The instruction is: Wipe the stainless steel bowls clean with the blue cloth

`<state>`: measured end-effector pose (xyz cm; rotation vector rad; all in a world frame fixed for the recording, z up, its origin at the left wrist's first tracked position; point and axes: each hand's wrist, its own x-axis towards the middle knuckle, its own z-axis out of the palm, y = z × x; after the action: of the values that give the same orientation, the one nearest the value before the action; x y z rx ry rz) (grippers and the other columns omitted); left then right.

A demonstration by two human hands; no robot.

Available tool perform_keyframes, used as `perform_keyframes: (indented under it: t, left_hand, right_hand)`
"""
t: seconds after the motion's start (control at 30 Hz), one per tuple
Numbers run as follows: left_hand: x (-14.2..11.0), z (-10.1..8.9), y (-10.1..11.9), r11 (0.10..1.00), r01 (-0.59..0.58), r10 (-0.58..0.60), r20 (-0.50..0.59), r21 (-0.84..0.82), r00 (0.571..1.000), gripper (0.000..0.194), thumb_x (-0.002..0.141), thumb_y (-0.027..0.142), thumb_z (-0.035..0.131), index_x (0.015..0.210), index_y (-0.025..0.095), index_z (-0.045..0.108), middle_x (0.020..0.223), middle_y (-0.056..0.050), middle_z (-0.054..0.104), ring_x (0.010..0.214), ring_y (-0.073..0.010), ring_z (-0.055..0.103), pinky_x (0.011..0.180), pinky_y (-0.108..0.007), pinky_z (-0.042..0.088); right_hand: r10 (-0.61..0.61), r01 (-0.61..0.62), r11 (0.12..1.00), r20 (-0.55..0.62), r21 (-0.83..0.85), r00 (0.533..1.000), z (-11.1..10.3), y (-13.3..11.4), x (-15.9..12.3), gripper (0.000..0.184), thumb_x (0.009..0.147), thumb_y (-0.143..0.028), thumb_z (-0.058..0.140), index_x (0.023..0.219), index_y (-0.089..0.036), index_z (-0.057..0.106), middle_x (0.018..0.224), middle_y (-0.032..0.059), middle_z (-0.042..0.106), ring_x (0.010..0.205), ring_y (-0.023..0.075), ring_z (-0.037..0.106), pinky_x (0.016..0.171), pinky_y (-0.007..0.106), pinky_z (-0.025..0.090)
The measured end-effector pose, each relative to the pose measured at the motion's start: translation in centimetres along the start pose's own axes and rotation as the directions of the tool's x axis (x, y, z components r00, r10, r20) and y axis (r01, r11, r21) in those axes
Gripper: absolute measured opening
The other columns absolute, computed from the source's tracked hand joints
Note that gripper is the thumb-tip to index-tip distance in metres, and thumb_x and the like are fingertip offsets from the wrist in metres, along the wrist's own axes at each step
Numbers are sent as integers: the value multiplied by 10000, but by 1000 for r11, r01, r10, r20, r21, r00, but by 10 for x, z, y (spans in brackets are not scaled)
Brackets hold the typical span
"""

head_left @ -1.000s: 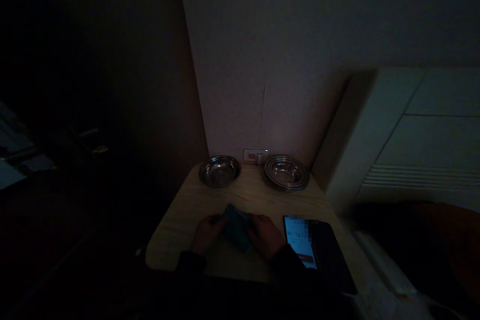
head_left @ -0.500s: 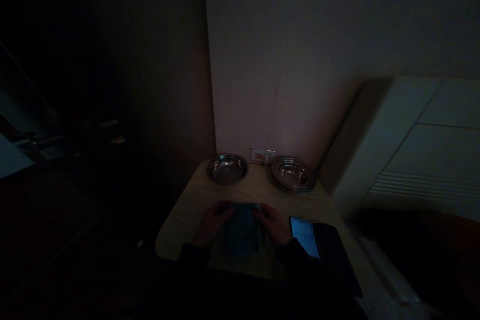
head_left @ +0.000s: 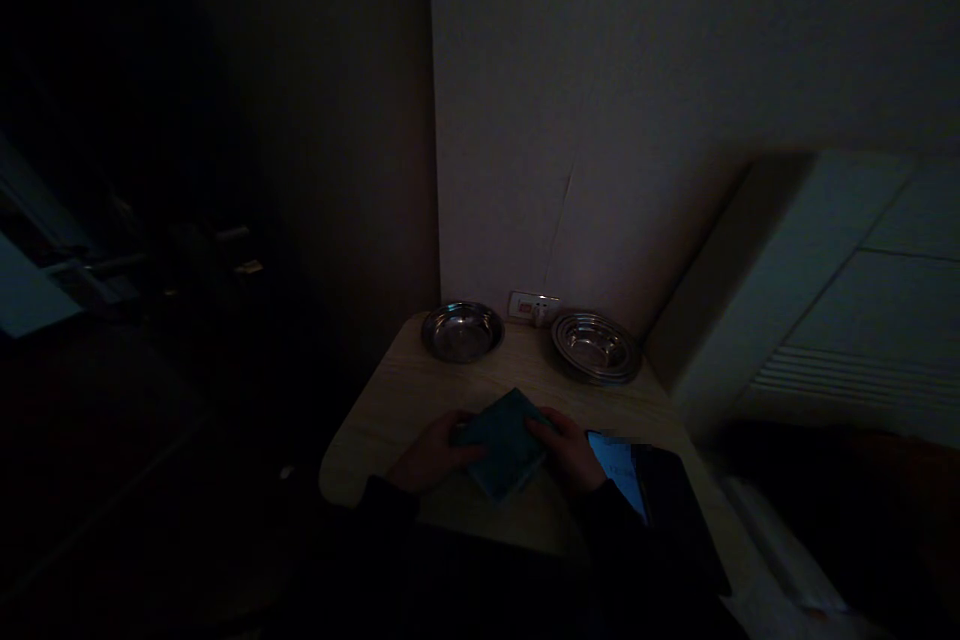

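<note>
A folded teal cloth (head_left: 504,448) is held between both hands, low over the front half of the small table (head_left: 390,398). My left hand (head_left: 439,450) grips its left corner, thumb on top and fingers behind. On the opposite side, my right hand (head_left: 568,445) pinches the cloth's right edge, with the thumb lying over it. The cloth is turned at an angle, one corner pointing away from me. Dim light hides its fine detail and the fingers underneath.
At the table's back left stands a shallow metal bowl (head_left: 463,332). Several nested metal bowls (head_left: 596,347) are at the back right, near a wall socket (head_left: 533,307). A lit phone (head_left: 619,472) and a dark flat case (head_left: 675,510) lie to the right, beside a pale headboard (head_left: 810,260).
The cloth has turned from squarely upright to a slanted, diamond-like position. My left hand now holds its left corner. The camera view has shifted slightly left.
</note>
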<state>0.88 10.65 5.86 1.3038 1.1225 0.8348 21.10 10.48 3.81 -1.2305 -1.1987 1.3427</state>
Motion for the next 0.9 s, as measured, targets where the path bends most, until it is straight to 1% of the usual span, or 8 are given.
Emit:
perform_keyframes:
  t: [0.17,0.27,0.4,0.57,0.63,0.77,0.83,0.9]
  left_hand:
    - [5,-9,1,996,-35,36,-14,76,999,282,609,335,679,819,151,639,771,-31,680,742,-187,617,677,-293,476]
    - [15,-4,-3,990,-36,42,-45,134,998,358,618,320,670,931,151,631,825,-51,688,770,-194,626,676,-295,485]
    - [25,14,-17,967,-24,63,-145,254,988,433,688,293,589,1079,107,564,912,-125,673,800,-213,631,705,-339,490]
    - [17,35,-29,897,-174,220,-70,407,973,482,668,274,616,1141,187,575,1295,-119,507,1194,-245,443,1021,-391,304]
    - [13,39,-30,866,-220,247,-3,449,969,443,614,253,663,1055,219,636,1302,-90,511,1218,-268,415,1052,-418,253]
    - [9,38,-30,844,-244,263,28,477,964,452,590,243,681,1040,231,650,1307,-78,510,1217,-282,418,1053,-435,257]
    - [9,32,-29,856,-234,268,-10,461,963,474,624,287,667,1092,223,623,1324,-82,491,1229,-261,411,1052,-403,277]
    - [10,22,-28,878,-205,269,-93,433,959,458,680,338,624,1118,202,603,1312,-97,498,1228,-237,416,1052,-372,285]
  right_hand:
    - [44,-28,984,88,-174,995,-5,-5,-3,389,696,-514,565,894,-182,607,796,29,674,723,178,628,647,297,487]
    - [52,-15,933,93,-360,994,-7,-8,-1,315,717,-470,555,814,-177,615,787,35,673,740,186,624,648,296,479]
    - [63,-46,769,4,-638,998,-18,-7,-4,193,729,-345,562,722,-161,622,734,86,666,743,241,624,669,346,460]
    - [-29,-37,562,-64,-827,998,-25,-15,-17,384,766,-238,507,1130,-131,561,1113,198,594,1035,330,541,858,463,384]
    - [-64,57,495,29,-867,998,-22,-18,-22,450,758,-205,504,1205,-163,525,1253,160,517,1148,313,461,949,446,328]
    - [-42,230,362,230,-903,972,-18,-12,-28,449,722,-180,521,1168,-170,574,1261,120,529,1167,298,446,980,425,327]
    - [-70,251,379,243,-891,967,-22,-9,-26,425,735,-208,522,1153,-173,586,1242,120,544,1148,286,468,975,421,343]
    - [-135,258,481,220,-838,966,-28,-11,-22,362,749,-248,521,1091,-181,619,1194,120,577,1108,272,504,966,410,356]
